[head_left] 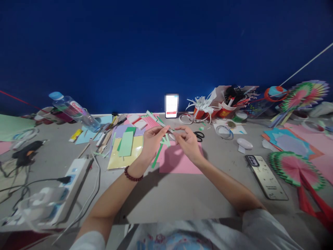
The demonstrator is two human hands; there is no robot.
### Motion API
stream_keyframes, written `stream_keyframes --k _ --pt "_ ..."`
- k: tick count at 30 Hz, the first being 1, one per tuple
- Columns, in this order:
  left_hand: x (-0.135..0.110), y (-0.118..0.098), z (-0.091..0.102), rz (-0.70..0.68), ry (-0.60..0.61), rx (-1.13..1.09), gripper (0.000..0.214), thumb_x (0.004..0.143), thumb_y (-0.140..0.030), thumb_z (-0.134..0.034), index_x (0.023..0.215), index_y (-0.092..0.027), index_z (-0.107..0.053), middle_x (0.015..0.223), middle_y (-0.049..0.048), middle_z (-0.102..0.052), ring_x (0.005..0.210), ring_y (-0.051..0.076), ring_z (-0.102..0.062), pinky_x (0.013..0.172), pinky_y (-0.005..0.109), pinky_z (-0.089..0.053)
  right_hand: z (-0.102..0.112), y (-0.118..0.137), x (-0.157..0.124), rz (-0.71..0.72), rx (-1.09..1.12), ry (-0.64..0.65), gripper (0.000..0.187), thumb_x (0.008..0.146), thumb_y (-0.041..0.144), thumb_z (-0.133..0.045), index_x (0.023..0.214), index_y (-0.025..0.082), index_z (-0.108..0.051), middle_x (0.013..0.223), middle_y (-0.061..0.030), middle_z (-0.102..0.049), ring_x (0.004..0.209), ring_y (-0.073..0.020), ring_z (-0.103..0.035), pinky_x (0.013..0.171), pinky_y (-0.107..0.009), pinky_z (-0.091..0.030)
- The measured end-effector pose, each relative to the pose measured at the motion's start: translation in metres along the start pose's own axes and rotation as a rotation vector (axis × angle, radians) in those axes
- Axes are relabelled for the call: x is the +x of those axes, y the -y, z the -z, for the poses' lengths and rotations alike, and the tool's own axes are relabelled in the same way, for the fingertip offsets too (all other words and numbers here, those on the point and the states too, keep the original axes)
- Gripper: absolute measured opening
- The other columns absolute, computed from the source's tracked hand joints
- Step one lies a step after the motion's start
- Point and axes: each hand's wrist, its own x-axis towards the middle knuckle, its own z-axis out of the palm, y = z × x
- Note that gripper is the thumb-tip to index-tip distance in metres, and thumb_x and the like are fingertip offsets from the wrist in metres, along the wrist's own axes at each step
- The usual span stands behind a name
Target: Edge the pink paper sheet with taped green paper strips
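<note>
Paper strip (170, 130), pale and narrow, spans the small gap between the two hands, held up above the table (182, 205). The left hand (153, 141) has thumb and forefinger pinched together on it, with the other fingers curled behind. The right hand (188, 143) is half curled, thumb and forefinger close together at the strip's other end; whether they actually grip it I cannot tell. A dark red bead bracelet (133, 175) circles the wrist behind the left hand. Below both hands, mostly toward the right one, lies a pink sheet (179, 163), and a dark green strip (157, 157) slants just nearer than the left hand. Beside the left hand, on its outer side, light green paper (126, 144) lies on a yellow packet (114, 160). Black scissors (200, 136) show their handles just past the right hand. Straight beyond the hands stands a lit phone (171, 106). Well to the right of the right hand, another phone (267, 180) lies flat near a pink and green paper fan (299, 170). A white power strip (71, 180) lies left of the left hand, nearer the body.
</note>
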Motion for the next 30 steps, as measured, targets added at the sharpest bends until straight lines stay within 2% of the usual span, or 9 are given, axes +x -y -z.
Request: stream_keyframes --k 11,19,24,30 --pt "-0.0018 -0.0046 -0.0011 0.036 0.005 -0.01 0.018 0.068 -0.036 -0.079 0.071 -0.019 -0.075 0.072 0.0037 -0.07 0.068 0.014 -0.061 0.062 0.025 -0.046 0.0012 -0.0002 -0.0004 0.01 -0.058 -0.013 0.03 0.082 0.046 -0.062 0.096 0.02 -0.058 0.05 0.0065 -0.055 0.049 -0.0135 -0.055 0.052 -0.026 -0.043" --pt "-0.0003 -0.0005 0.0008 0.061 0.0 -0.028 0.018 0.067 -0.036 -0.08 0.072 -0.019 -0.075 0.074 0.0041 -0.072 0.071 0.015 -0.064 0.063 0.025 -0.046 0.0011 -0.0007 0.0008 0.011 -0.043 -0.014 0.028 0.081 0.043 -0.063 0.096 0.02 -0.057 0.052 0.0064 -0.056 0.05 -0.0131 -0.056 0.052 -0.025 -0.044" --pt "0.0001 0.0003 0.0013 0.084 0.037 -0.059 0.019 0.07 -0.035 -0.078 0.076 -0.018 -0.076 0.078 0.0059 -0.073 0.075 0.016 -0.067 0.065 0.026 -0.047 0.0017 -0.0008 0.0015 0.027 -0.073 -0.01 0.027 0.082 0.042 -0.062 0.097 0.02 -0.057 0.052 0.0065 -0.057 0.05 -0.0127 -0.056 0.054 -0.025 -0.044" --pt "0.0022 0.0012 0.0035 0.055 0.053 -0.026 0.021 0.07 -0.038 -0.078 0.075 -0.018 -0.075 0.076 0.0052 -0.072 0.074 0.016 -0.066 0.061 0.024 -0.046 0.0024 -0.0003 0.0017 0.052 -0.061 0.0 0.025 0.083 0.04 -0.061 0.098 0.02 -0.057 0.052 0.0068 -0.056 0.049 -0.0121 -0.054 0.054 -0.025 -0.043"
